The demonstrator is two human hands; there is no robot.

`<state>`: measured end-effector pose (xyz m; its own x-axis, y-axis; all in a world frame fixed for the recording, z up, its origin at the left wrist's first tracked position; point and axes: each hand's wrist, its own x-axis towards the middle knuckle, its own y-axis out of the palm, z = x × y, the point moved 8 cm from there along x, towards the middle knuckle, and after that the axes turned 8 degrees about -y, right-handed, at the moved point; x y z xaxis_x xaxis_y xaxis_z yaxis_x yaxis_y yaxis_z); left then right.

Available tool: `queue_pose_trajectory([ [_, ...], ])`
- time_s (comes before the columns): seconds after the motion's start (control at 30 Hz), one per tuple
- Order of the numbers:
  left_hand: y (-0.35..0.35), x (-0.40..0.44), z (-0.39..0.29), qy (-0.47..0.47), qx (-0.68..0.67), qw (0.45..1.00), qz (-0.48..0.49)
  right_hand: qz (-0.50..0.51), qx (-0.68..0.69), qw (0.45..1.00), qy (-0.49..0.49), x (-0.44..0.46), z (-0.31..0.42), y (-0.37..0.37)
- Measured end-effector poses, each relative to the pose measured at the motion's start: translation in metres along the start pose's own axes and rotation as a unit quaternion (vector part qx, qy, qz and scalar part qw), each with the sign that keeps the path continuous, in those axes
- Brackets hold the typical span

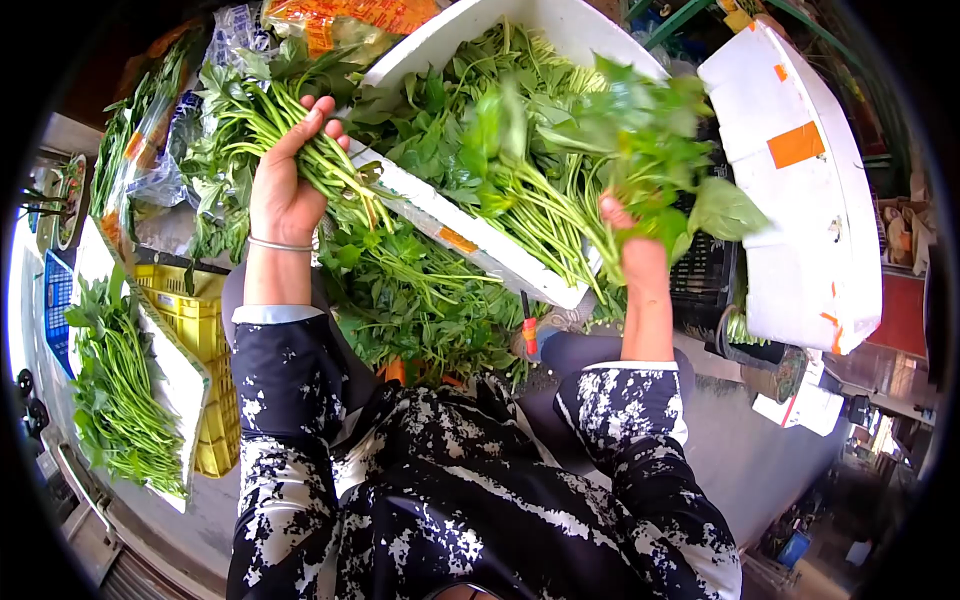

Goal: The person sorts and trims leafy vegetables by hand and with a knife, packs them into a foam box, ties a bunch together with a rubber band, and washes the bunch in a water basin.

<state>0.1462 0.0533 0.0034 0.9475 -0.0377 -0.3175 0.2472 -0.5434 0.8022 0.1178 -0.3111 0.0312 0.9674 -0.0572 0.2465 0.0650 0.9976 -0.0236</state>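
Observation:
My left hand (290, 185), with a bracelet at the wrist, is wrapped round a bunch of green stems (262, 120) whose leaves point to the upper left. On the right, my right hand (640, 245) is closed on leafy greens (655, 130), which are blurred by motion. Between and beyond my hands stands a white foam box (450, 225) filled with more leafy stems (540, 200). Loose greens (410, 290) lie in a heap below the near edge of the box, between my legs.
At the left, a bundle of greens (125, 390) lies on a white board (180, 400) beside yellow crates (215, 400). A white foam piece with orange tape (800, 190) stands at the right, near a black crate (700, 270). Plastic bags (345, 25) lie at the top left.

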Motion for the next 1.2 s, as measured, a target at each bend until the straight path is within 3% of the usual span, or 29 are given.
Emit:
queue_pose_trajectory([
  [0.1, -0.003, 0.002, 0.001, -0.004, -0.006, 1.000, 0.007, -0.059, -0.092, 0.994, -0.027, 0.012, 0.001, -0.034],
  [0.13, -0.003, 0.002, 0.000, -0.002, -0.006, 1.000, 0.006, -0.067, -0.149, 0.987, 0.006, 0.011, 0.002, -0.043],
  [0.2, -0.003, 0.003, 0.001, -0.001, -0.006, 1.000, 0.010, -0.100, -0.127, 0.985, 0.062, 0.012, 0.005, -0.047],
  [0.27, -0.003, 0.002, 0.000, 0.001, 0.003, 1.000, 0.007, -0.112, -0.177, 0.976, 0.065, 0.011, 0.000, -0.050],
  [0.33, -0.004, 0.002, 0.000, -0.003, 0.002, 1.000, 0.008, -0.031, -0.400, 0.916, 0.001, 0.016, -0.002, -0.042],
  [0.4, -0.004, 0.002, 0.001, -0.006, 0.001, 1.000, 0.009, 0.019, -0.541, 0.831, 0.126, 0.011, -0.026, -0.040],
  [0.47, -0.004, 0.001, 0.001, -0.006, -0.002, 1.000, 0.004, 0.021, -0.627, 0.764, 0.152, 0.007, -0.024, -0.029],
  [0.6, -0.004, 0.000, 0.001, -0.009, -0.004, 1.000, 0.007, 0.027, -0.638, 0.751, 0.170, 0.006, -0.029, -0.029],
  [0.67, -0.004, 0.000, 0.001, -0.010, -0.005, 1.000, 0.004, 0.029, -0.640, 0.756, 0.135, 0.012, -0.029, -0.033],
  [0.73, -0.004, 0.000, 0.001, -0.008, -0.008, 1.000, 0.007, 0.062, -0.603, 0.765, 0.217, 0.010, -0.035, -0.035],
  [0.8, -0.004, 0.000, -0.001, -0.007, -0.010, 1.000, 0.009, 0.061, -0.579, 0.780, 0.230, 0.009, -0.048, -0.048],
  [0.87, -0.004, -0.002, -0.001, -0.007, -0.012, 1.000, 0.007, 0.024, -0.384, 0.896, 0.221, 0.009, -0.058, -0.052],
  [0.93, -0.002, -0.003, -0.001, -0.005, -0.018, 1.000, 0.006, -0.011, -0.246, 0.953, 0.178, 0.011, -0.044, -0.047],
  [1.07, -0.002, -0.002, -0.003, 0.000, -0.013, 1.000, 0.003, 0.004, -0.109, 0.982, 0.151, 0.005, -0.024, -0.033],
  [1.13, -0.004, -0.002, -0.002, -0.003, -0.017, 1.000, -0.003, -0.043, -0.054, 0.985, 0.159, -0.001, -0.047, -0.043],
  [1.2, -0.004, -0.002, -0.003, 0.001, -0.021, 1.000, -0.002, -0.011, -0.080, 0.989, 0.126, -0.001, -0.039, -0.039],
])
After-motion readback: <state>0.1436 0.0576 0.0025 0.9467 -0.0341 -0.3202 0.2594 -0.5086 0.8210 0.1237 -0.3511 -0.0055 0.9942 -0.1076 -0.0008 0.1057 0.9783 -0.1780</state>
